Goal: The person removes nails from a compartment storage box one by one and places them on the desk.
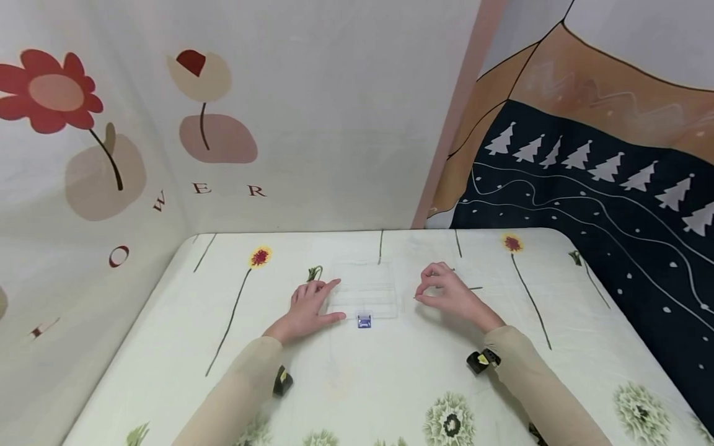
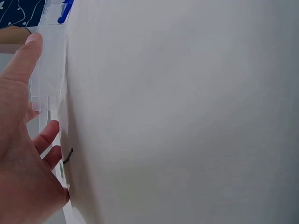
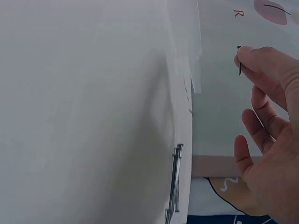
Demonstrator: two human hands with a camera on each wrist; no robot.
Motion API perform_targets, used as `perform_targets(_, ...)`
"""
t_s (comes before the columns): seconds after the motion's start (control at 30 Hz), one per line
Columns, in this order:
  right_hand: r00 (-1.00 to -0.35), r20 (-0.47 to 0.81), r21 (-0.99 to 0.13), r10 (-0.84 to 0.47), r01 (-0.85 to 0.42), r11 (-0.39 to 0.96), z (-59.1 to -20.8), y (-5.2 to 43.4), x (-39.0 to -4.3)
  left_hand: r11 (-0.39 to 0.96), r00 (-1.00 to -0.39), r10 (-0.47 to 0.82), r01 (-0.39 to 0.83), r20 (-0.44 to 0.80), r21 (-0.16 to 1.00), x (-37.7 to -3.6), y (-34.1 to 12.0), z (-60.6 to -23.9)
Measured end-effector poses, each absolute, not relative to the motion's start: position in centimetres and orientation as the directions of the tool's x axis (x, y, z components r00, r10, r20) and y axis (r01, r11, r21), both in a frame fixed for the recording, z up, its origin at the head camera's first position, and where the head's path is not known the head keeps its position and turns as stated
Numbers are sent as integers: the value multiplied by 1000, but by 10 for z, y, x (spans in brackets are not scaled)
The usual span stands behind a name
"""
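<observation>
Head view shows the clear plastic box [image 1: 365, 290] lying flat on the flowered tablecloth [image 1: 390, 371], between the 2 hands, its blue latch [image 1: 364, 321] facing the person. The main risk lies with the nail [image 3: 239, 68]: it is thin and held only by its end between the thumb and forefinger of the right hand [image 1: 446, 292], so a small slackening of the pinch would likely let it drop onto the patterned cloth, where it would be hard to spot. The box looks light, and a nudge from either hand could slide it. More nails [image 3: 174, 186] lie together on the cloth just beside the right hand and could be scattered by a careless sweep.

The left hand [image 1: 309, 306] rests flat against the box's left side, fingers straight and relaxed, thumb along the near edge, gripping nothing. The right hand hovers just right of the box, its other 3 fingers loosely spread, wrist low over the table.
</observation>
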State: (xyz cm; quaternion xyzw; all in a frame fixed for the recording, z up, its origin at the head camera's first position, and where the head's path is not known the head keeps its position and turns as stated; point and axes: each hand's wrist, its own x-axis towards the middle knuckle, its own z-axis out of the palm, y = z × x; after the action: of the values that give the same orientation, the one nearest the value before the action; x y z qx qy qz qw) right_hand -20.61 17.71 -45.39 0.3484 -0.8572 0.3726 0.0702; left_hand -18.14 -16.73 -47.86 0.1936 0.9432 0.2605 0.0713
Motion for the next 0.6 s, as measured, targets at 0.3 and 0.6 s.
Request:
perform_targets(0.3, -775, 357, -589, -522, -620, 518, -453, 203, -204, 793, -910, 413, 339, -39, 506, -180, -168, -476)
perform_targets(0.6, -729, 414, -496, -546, -683, 537, -457, 226, -202, 795, -906, 420, 347, -39, 497, -181, -169, -476)
